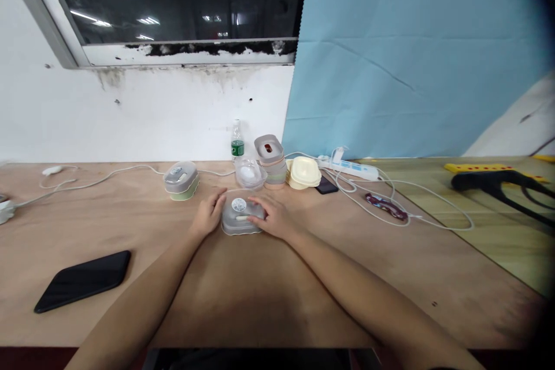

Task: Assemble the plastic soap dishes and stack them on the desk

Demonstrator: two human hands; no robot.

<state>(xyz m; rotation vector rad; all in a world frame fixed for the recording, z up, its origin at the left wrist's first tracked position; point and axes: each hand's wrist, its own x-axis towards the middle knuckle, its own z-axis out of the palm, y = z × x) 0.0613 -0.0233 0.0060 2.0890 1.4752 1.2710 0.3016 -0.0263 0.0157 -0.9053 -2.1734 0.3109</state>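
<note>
A square food container [232, 225] with a grey translucent lid lies on the table between my hands. Its lid bears a round white sticker and a pale tab. My left hand [210, 212] rests along the container's left side, fingers curved against the edge. My right hand [277, 218] grips the right side, its thumb near the tab and its fingers over the lid's far right corner. Behind the container are clear plastic tubs [250, 174], a stack of grey and peach containers [273, 165] and cream-coloured containers [305, 172].
A grey-lidded green container [181, 181] stands to the left. A black phone [84, 280] lies near the front left. Along the wall are a water bottle [237, 141] and a white power strip [353, 169] with loose cables. A dark red wrapped item [387, 207] lies at right.
</note>
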